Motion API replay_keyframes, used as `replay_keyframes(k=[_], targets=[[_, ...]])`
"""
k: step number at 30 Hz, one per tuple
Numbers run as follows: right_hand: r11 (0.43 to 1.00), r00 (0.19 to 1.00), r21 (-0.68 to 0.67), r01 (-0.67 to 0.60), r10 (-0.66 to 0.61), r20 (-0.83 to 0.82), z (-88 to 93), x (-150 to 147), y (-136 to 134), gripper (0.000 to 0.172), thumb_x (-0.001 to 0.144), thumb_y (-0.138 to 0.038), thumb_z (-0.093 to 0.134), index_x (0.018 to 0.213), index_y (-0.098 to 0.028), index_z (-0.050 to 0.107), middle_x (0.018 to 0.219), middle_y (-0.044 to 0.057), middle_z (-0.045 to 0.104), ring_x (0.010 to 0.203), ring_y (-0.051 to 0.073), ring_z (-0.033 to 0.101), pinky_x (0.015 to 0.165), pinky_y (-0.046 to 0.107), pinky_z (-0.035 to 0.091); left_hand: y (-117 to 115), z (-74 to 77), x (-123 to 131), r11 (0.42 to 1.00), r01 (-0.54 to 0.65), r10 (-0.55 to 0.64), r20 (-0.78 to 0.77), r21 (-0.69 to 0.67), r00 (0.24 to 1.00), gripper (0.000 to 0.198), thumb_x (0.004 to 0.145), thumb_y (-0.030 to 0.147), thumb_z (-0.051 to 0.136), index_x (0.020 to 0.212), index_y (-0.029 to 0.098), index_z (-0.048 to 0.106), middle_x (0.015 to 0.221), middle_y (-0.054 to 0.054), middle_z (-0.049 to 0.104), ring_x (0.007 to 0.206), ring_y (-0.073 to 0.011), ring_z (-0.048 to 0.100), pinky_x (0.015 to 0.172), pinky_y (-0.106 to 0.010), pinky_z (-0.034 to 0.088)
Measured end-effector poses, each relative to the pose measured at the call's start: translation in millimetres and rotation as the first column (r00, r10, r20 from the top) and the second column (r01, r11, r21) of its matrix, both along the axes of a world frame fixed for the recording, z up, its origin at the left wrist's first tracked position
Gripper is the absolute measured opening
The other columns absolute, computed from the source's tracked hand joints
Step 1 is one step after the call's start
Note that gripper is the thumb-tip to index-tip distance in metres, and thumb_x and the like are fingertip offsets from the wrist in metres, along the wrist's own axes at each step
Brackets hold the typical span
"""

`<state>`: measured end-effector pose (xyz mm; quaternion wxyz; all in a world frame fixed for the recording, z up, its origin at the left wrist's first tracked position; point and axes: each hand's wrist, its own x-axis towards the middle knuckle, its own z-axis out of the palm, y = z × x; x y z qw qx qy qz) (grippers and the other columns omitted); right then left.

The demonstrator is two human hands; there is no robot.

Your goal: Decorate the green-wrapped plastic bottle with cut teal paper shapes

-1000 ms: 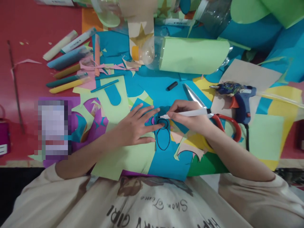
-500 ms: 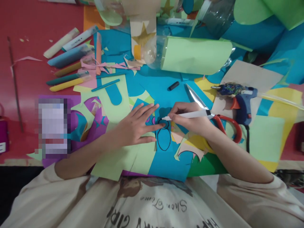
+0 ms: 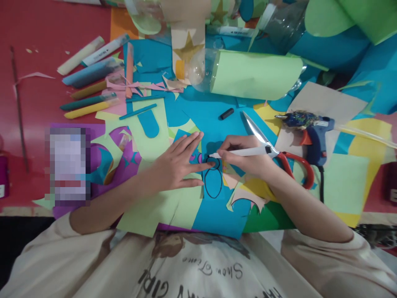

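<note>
Now the flat left hand bunches its far fingers, seemingly giving the right hand's gripped marker more blue paper.

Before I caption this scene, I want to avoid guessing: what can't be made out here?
All in the head view:
Drawing on the blue paper: partly covered by the left hand.
Red-handled scissors: part of the handles, behind the right forearm.
Pixelated object: details lost in coarse blocks.
Purple item: cut off by the left edge.
Lettering on upper-left white marker: too small.
</note>
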<state>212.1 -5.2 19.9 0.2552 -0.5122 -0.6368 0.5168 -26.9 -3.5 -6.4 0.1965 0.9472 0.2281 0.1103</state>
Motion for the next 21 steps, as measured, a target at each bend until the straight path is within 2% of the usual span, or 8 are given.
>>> replay_keyframes(k=[4,9,16,21], targets=[[1.0,1.0,0.012,0.001,-0.001,-0.017,-0.5,-1.4,1.0,0.018,0.081,-0.026,0.059,0.065,-0.018,0.06,0.055,-0.002,0.058,0.048,0.008,0.043,0.045,0.023,0.026,-0.1,-0.8,-0.3,1.0,-0.002,0.002,0.009,-0.002,1.0,0.051,0.089,0.052,0.057,0.136,0.032,0.056,0.166,-0.012,0.005,0.149,-0.0407,0.021,0.117,-0.059,0.027],[1.0,0.999,0.025,0.005,-0.004,-0.047,-2.7,-1.4,0.9,0.014,0.082,-0.025,0.062,0.07,-0.017,0.061,0.058,-0.002,0.06,0.048,0.008,0.043,0.045,0.023,0.029,0.4,0.4,-0.1,1.0,-0.005,0.005,-0.006,-0.019,1.0,0.051,0.089,0.051,0.058,0.136,0.034,0.056,0.165,-0.013,0.013,0.149,-0.0401,0.022,0.116,-0.06,0.028],[0.999,0.998,0.047,0.002,0.001,-0.064,-5.9,-0.5,0.4,0.024,0.087,-0.039,0.064,0.077,-0.017,0.065,0.066,0.0,0.065,0.054,0.009,0.049,0.049,0.023,0.034,0.2,1.4,0.2,1.0,-0.01,0.009,-0.022,-0.024,1.0,0.052,0.088,0.052,0.058,0.137,0.035,0.055,0.165,-0.013,0.014,0.149,-0.0394,0.021,0.116,-0.06,0.028],[0.998,0.998,0.069,0.012,-0.008,-0.056,-6.1,-1.0,0.1,0.024,0.088,-0.039,0.064,0.08,-0.017,0.066,0.072,0.002,0.067,0.059,0.01,0.053,0.051,0.023,0.036,0.7,3.4,0.8,1.0,-0.009,0.008,-0.038,-0.029,0.999,0.052,0.089,0.049,0.059,0.138,0.036,0.053,0.164,-0.013,0.015,0.149,-0.0396,0.021,0.115,-0.06,0.029]])
